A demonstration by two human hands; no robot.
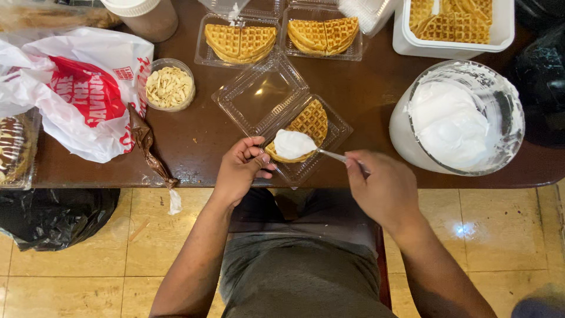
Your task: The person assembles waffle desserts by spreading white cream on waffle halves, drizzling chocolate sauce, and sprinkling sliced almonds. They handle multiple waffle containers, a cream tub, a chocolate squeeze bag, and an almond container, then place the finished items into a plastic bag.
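An open clear plastic clamshell box (259, 94) lies at the table's near edge with a folded waffle (311, 121) in its nearer half. A blob of white cream (292, 143) sits on the waffle's near end, under a metal spoon (332, 155). My right hand (382, 185) grips the spoon's handle. My left hand (240, 168) pinches the box's near left edge, fingers curled against it.
A large glass bowl of white cream (456, 118) stands at right. Two more boxed waffles (240, 42) (322, 34) and a white tub of waffles (453, 23) sit at the back. A cup of sliced nuts (169, 85), a brown piping bag (148, 147) and a plastic shopping bag (76, 94) lie at left.
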